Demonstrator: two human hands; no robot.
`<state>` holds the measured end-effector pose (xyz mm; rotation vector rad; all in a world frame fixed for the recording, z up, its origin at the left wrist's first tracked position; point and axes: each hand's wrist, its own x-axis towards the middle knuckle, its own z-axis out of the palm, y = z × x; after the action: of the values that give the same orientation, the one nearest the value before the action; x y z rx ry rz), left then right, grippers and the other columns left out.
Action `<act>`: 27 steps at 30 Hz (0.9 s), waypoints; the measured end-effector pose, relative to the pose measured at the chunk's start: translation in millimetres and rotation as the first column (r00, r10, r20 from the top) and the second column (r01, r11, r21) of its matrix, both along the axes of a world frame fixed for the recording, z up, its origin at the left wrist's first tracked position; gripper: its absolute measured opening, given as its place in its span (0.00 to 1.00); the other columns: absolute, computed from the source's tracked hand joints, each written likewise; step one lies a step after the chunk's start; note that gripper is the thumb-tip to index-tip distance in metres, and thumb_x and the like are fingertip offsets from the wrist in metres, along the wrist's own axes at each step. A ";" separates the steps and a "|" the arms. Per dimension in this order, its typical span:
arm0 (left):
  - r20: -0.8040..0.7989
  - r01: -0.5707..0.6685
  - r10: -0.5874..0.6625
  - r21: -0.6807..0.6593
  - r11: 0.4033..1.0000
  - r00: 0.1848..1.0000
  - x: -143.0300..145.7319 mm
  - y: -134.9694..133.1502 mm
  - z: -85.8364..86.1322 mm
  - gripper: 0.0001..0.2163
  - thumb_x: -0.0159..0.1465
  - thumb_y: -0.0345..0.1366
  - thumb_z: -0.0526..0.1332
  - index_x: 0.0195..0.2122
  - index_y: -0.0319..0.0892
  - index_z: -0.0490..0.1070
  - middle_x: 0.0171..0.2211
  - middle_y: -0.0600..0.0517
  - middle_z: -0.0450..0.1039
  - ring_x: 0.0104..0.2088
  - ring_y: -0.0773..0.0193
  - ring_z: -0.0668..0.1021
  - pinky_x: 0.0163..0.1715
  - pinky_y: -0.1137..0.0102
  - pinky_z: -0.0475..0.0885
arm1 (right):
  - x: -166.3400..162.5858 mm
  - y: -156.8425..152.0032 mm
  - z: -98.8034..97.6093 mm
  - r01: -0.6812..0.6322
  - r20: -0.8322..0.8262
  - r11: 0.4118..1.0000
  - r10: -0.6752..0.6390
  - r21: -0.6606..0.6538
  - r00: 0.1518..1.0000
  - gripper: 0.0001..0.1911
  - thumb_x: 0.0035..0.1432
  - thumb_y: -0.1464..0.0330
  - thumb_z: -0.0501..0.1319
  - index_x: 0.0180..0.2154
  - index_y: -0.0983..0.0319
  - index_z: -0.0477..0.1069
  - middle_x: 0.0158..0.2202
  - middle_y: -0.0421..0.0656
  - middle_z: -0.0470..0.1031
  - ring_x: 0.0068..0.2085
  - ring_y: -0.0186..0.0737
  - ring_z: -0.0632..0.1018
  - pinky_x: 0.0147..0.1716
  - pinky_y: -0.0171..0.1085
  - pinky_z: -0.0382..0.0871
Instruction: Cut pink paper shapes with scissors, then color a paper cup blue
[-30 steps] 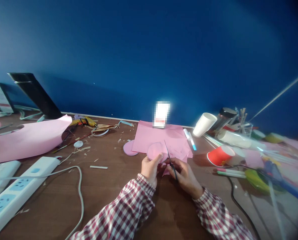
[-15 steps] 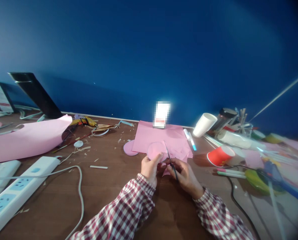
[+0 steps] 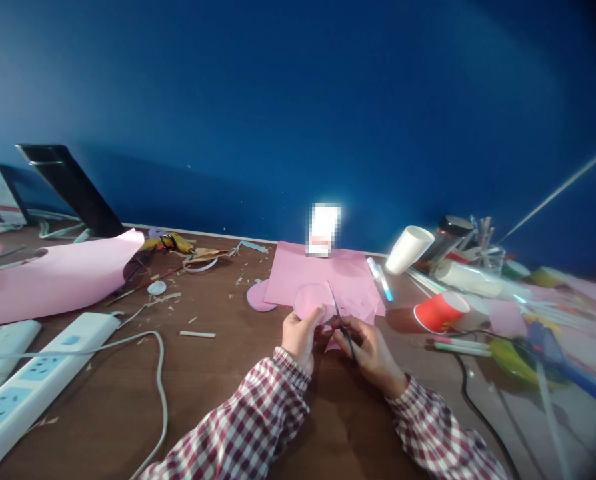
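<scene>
Between thumb and fingers, my left hand [image 3: 301,333] pinches a round pink paper piece [image 3: 311,298]. My right hand [image 3: 371,350] grips a pair of scissors [image 3: 347,339] by the handles, with the blades pointing away from me along the right edge of the paper. A pink scrap [image 3: 333,345] hangs below, between the hands. Beyond them lies a pink paper sheet [image 3: 298,263] with loose pink offcuts [image 3: 363,303] on its near right part. Another rounded pink piece [image 3: 261,297] lies partly under or against the sheet's left corner.
On the left are a power strip [image 3: 53,363], its cable and a curled pink sheet [image 3: 68,277]. Markers [image 3: 381,280], a white cup [image 3: 411,248], a red paper cup [image 3: 441,311] and blurred clutter stand right. A blue wall [image 3: 228,120] closes off the back.
</scene>
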<state>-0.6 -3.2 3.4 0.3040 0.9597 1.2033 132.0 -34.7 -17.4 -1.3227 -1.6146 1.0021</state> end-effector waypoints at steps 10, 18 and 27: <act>0.011 -0.017 0.017 -0.014 1.000 1.000 -0.3 0.1 2.5 0.14 0.42 0.33 0.69 0.28 0.34 0.69 0.16 0.55 0.68 0.13 0.73 0.67 0.13 0.76 0.64 | 0.0 -0.5 1.0 0.019 0.033 1.000 -0.020 0.018 0.999 0.16 0.55 0.59 0.60 0.42 0.63 0.71 0.27 0.43 0.74 0.28 0.40 0.75 0.26 0.33 0.68; 0.017 -0.026 0.026 -0.016 1.000 1.000 -0.2 0.0 4.5 0.14 0.41 0.34 0.70 0.27 0.35 0.69 0.15 0.56 0.67 0.13 0.73 0.67 0.12 0.76 0.63 | -1.0 -0.2 -1.3 0.017 0.013 1.000 -0.017 0.006 1.000 0.14 0.55 0.62 0.61 0.41 0.63 0.71 0.25 0.41 0.73 0.27 0.39 0.74 0.24 0.32 0.68; -0.014 0.000 0.000 -0.011 1.000 1.000 2.2 -0.1 -3.8 0.15 0.41 0.35 0.70 0.27 0.34 0.70 0.16 0.53 0.69 0.14 0.71 0.69 0.14 0.75 0.66 | -3.1 0.3 -0.5 -0.041 -0.112 0.997 0.034 -0.061 0.993 0.13 0.57 0.64 0.60 0.43 0.63 0.69 0.28 0.41 0.74 0.28 0.37 0.74 0.26 0.31 0.68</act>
<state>1.6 -3.3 -0.4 0.3042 0.9780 1.1972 128.9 -34.4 -17.9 -1.2592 -1.5405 1.1381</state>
